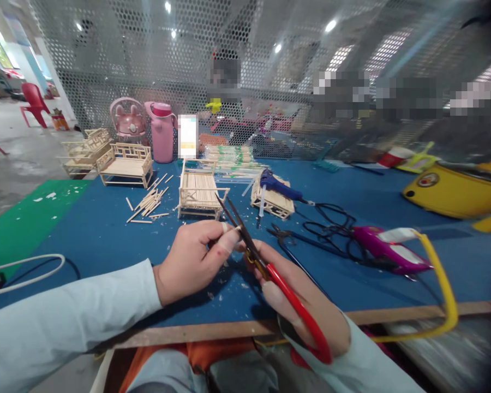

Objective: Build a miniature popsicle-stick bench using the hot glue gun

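My left hand is closed in a pinch on what looks like a short wooden stick, mostly hidden by the fingers. Its pale end meets the blades of the scissors. These have red handles and dark blades pointing up and away to the left, and my right hand is wrapped round them. Just beyond my hands stands a small model bench made of wooden sticks. Left of it lies a loose pile of cut sticks.
More stick-built furniture stands at the back left. A blue glue gun rests on another stick piece. Pliers, black cords and a purple tool lie to the right. A pink bottle stands before the mesh screen.
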### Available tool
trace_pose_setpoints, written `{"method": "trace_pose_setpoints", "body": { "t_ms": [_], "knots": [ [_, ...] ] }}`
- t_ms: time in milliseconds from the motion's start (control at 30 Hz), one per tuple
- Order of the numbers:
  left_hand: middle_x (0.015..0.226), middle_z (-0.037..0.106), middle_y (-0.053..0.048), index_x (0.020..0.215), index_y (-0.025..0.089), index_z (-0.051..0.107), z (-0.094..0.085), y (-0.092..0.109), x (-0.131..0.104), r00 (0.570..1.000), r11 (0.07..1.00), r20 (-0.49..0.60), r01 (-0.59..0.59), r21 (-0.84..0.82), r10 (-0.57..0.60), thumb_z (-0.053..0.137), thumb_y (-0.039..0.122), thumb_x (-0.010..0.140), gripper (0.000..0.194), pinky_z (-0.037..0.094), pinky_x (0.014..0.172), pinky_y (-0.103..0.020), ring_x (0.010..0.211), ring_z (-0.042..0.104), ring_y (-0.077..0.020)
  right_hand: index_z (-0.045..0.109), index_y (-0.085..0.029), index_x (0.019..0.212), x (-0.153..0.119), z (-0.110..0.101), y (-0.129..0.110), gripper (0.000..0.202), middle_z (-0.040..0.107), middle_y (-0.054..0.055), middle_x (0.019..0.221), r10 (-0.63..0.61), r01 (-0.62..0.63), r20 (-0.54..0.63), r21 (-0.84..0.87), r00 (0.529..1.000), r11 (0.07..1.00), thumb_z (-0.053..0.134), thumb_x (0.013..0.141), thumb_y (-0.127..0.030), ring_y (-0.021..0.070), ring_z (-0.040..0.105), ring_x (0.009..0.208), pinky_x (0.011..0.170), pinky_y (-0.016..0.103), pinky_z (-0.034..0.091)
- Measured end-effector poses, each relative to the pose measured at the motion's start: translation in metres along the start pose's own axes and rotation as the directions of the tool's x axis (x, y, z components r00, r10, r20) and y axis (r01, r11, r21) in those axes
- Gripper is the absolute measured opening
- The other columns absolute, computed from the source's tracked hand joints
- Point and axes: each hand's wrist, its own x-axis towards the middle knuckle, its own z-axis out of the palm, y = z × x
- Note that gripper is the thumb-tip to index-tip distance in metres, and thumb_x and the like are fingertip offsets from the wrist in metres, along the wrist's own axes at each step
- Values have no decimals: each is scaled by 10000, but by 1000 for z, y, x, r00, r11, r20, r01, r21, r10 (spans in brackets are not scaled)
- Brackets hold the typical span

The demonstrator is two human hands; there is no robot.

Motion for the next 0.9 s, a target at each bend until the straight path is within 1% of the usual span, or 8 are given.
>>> {"method": "trace_pose_setpoints", "body": {
  "t_ms": [233,400,500,600,700,733,800,900],
  "knots": [
    [593,563,18,661,160,597,-4,2,3,996,997,74,-45,69,40,442,189,911,295,367,568,-174,557,475,-77,493,-211,1275,0,0,6,568,599,49,843,26,-26,-7,-66,1000,997,395,858,-584,188,571,724,714,297,492],
    [604,565,12,674,159,591,-5,3,4,995,997,90,-52,55,47,433,204,916,293,363,565,-183,561,470,-81,525,-180,1251,1,-5,-5,645,563,27,712,-41,41,-5,-32,999,999,346,850,-652,169,520,599,640,295,488],
    [586,531,18,652,158,566,-5,3,4,995,996,88,-57,71,51,433,208,917,301,347,557,-186,553,446,-79,546,-177,1200,3,-5,-11,623,561,16,705,-37,37,-9,-45,999,998,337,858,-655,147,502,576,604,266,472],
    [559,468,31,598,161,501,-5,3,5,995,994,84,-60,87,53,433,219,917,332,328,549,-189,540,409,-77,600,-189,1010,4,1,-9,486,582,11,676,11,-19,-53,-144,999,989,372,873,-596,142,518,571,575,248,445],
    [551,427,38,562,164,431,-2,1,4,994,995,99,-50,82,41,435,227,915,359,316,549,-193,536,385,-75,582,-202,790,5,6,-7,387,581,5,593,17,-44,-115,-238,993,970,392,883,-527,139,522,518,541,250,426],
    [549,420,40,559,165,420,-1,0,3,994,996,107,-38,76,30,435,228,914,361,313,548,-193,534,380,-74,578,-205,780,4,6,-8,369,593,9,596,33,-64,-129,-246,991,967,393,885,-506,144,537,520,546,252,434],
    [543,409,44,560,164,419,0,-3,2,993,998,117,-2,64,-6,433,235,913,360,307,543,-194,527,374,-73,582,-201,887,1,3,-10,313,633,14,632,116,-153,-160,-242,980,958,418,878,-467,161,587,554,578,258,465],
    [539,409,42,564,161,448,-1,-8,-1,989,997,129,63,54,-69,430,267,913,366,312,541,-198,530,382,-77,497,-196,1076,-9,-8,-10,337,662,8,646,297,-360,-229,-319,927,877,503,823,-419,199,641,582,568,279,480]
  ]
}}
